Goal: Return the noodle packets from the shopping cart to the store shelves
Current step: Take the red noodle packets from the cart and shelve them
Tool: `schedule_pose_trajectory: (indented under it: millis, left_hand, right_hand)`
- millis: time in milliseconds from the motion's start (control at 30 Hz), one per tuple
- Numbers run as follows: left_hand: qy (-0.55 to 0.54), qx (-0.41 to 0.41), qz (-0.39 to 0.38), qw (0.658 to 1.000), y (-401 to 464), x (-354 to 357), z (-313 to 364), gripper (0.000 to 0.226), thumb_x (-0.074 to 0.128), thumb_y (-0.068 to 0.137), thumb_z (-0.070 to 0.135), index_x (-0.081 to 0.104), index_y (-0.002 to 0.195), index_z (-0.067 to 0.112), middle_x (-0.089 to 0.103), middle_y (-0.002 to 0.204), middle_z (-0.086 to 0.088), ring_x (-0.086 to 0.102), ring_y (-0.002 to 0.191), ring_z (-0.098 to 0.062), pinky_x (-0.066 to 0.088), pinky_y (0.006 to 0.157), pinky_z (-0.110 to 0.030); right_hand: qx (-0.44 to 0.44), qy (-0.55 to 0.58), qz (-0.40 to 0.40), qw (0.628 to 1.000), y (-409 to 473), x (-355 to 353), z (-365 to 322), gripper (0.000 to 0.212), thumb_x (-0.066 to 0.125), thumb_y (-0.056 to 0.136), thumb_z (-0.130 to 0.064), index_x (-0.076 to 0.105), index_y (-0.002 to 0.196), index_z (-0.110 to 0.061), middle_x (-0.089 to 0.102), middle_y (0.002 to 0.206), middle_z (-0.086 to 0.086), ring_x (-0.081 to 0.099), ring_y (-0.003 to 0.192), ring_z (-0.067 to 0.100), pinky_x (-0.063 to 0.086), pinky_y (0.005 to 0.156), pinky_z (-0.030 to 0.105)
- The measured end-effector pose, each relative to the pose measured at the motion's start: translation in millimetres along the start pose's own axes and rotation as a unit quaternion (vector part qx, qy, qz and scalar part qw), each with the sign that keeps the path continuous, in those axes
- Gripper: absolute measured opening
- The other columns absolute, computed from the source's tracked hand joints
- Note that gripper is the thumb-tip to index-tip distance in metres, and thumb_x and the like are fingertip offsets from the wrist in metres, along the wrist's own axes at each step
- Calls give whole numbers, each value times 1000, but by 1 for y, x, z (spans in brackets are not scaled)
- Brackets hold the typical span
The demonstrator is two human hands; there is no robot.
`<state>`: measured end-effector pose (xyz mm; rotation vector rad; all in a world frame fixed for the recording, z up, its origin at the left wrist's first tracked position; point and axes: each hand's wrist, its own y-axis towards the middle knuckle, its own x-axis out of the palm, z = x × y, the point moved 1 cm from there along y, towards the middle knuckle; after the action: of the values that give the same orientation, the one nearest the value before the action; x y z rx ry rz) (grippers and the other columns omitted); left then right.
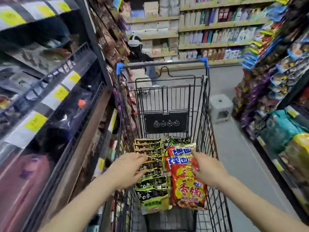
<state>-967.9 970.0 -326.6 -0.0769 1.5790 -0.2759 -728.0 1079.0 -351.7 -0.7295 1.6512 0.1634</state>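
A black wire shopping cart [205, 114] stands in the aisle in front of me. Inside lies a row of several black-and-yellow noodle packets [153, 190] on the left and red-and-yellow noodle packets [187, 186] on the right. My left hand [127, 169] reaches into the cart, fingers on the black-and-yellow row; whether it grips a packet is unclear. My right hand [207, 169] holds the right edge of the top red packet, thumb on its face.
Store shelves [55, 101] with yellow price tags run close along the left of the cart. Snack shelves [275, 91] line the right. A grey plastic stool [220, 106] stands on the floor ahead right. A person in black [138, 52] stands beyond the cart.
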Motion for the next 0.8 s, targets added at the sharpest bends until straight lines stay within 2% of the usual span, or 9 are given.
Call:
schedule_pose_trajectory:
  millis: [67, 100, 200, 267, 400, 500, 600, 667, 800]
  left_hand:
    - [11, 7, -31, 999, 16, 39, -10, 54, 34, 97, 43, 28, 146, 21, 32, 152, 1, 27, 140, -17, 18, 118, -36]
    - [6, 10, -39, 999, 20, 55, -15, 53, 35, 96, 43, 34, 144, 21, 38, 148, 1, 33, 138, -18, 24, 116, -38]
    - [11, 34, -33, 999, 31, 100, -27, 49, 38, 83, 46, 65, 116, 22, 70, 111, 2, 66, 103, -16, 53, 89, -36]
    - [17, 39, -33, 999, 33, 120, -32, 50, 36, 80, 49, 71, 106, 23, 73, 99, 5, 70, 90, -13, 56, 79, -36]
    - [14, 56, -29, 998, 33, 157, -44, 63, 14, 96, 49, 69, 109, 22, 71, 105, 5, 68, 96, -14, 52, 91, -37]
    - [11, 55, -38, 998, 30, 170, -49, 67, 8, 96, 49, 67, 113, 23, 71, 106, 4, 68, 99, -15, 49, 95, -42]
    - [6, 42, -35, 998, 31, 168, -49, 65, 11, 96, 51, 65, 117, 21, 70, 111, 4, 66, 103, -15, 38, 103, -40]
    - [-1, 36, -40, 999, 29, 167, -48, 63, 15, 96, 51, 65, 117, 19, 69, 111, 3, 66, 103, -15, 30, 102, -36]
    - [13, 49, -47, 998, 26, 168, -44, 52, 27, 93, 48, 66, 114, 21, 69, 110, 6, 65, 102, -12, 29, 104, -33]
  right_hand:
    - [55, 41, -16, 998, 16, 46, 9, 55, 52, 93, -29, 31, 143, -18, 54, 131, 3, 59, 110, 20, 50, 88, 33]
    - [82, 60, -23, 995, 23, 68, 14, 54, 52, 91, -27, 32, 141, -17, 55, 129, 3, 60, 109, 21, 50, 87, 35]
    - [161, 100, -52, 980, 40, 131, 28, 52, 50, 89, -22, 32, 138, -15, 57, 126, 7, 60, 108, 26, 51, 85, 37]
    - [214, 131, -67, 966, 49, 165, 34, 55, 50, 89, -21, 29, 139, -14, 58, 122, 9, 61, 106, 27, 49, 82, 36]
    - [311, 212, -67, 924, 63, 216, 50, 44, 52, 88, -21, 44, 130, -8, 55, 126, 16, 55, 114, 34, 47, 95, 40]
    - [364, 258, -31, 894, 71, 244, 60, 54, 54, 85, -13, 30, 132, -3, 50, 127, 23, 52, 114, 40, 45, 97, 46]
    - [382, 279, 2, 881, 77, 261, 64, 70, 60, 81, -15, 20, 137, -1, 46, 130, 26, 52, 114, 42, 45, 97, 49]
    - [388, 287, 22, 875, 79, 266, 63, 80, 67, 79, -17, 18, 140, -1, 42, 131, 26, 50, 115, 42, 45, 97, 50]
    - [387, 245, 42, 888, 81, 275, 58, 90, 73, 77, -25, 16, 142, 1, 38, 137, 26, 44, 123, 41, 41, 102, 49]
